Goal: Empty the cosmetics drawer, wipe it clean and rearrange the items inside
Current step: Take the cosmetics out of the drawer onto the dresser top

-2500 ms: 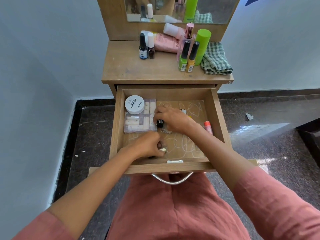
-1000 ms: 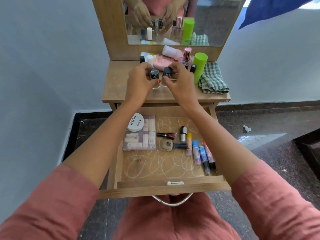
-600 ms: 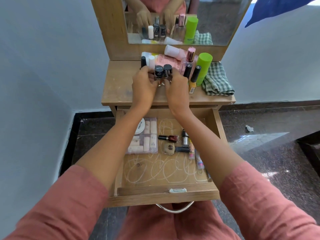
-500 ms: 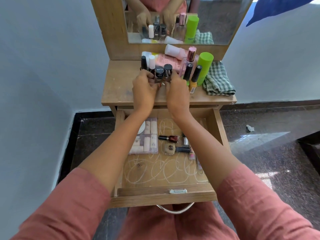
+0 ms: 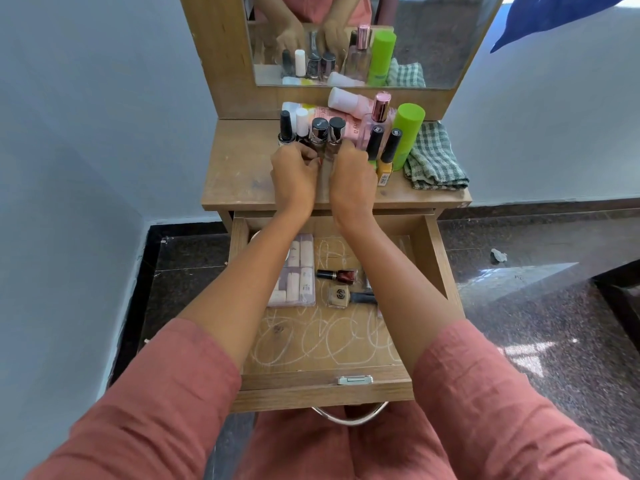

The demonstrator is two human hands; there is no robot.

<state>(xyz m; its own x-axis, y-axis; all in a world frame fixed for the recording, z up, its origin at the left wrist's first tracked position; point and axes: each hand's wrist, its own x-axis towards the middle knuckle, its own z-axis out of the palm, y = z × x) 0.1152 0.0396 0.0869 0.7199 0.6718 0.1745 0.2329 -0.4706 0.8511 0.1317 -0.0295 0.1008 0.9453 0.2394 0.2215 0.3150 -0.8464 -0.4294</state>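
Pinching left polish bottle (image 5: 318, 133) in my left grip (image 5: 294, 171), right polish bottle (image 5: 336, 131) in my right grip (image 5: 353, 174), both upright, side by side at the counter (image 5: 239, 174).

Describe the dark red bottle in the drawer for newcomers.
In the open wooden drawer, right of the clear plastic case of pale tubes, the dark red nail polish bottle lies on its side. Its black cap points left; the beige bottle beside it points right.
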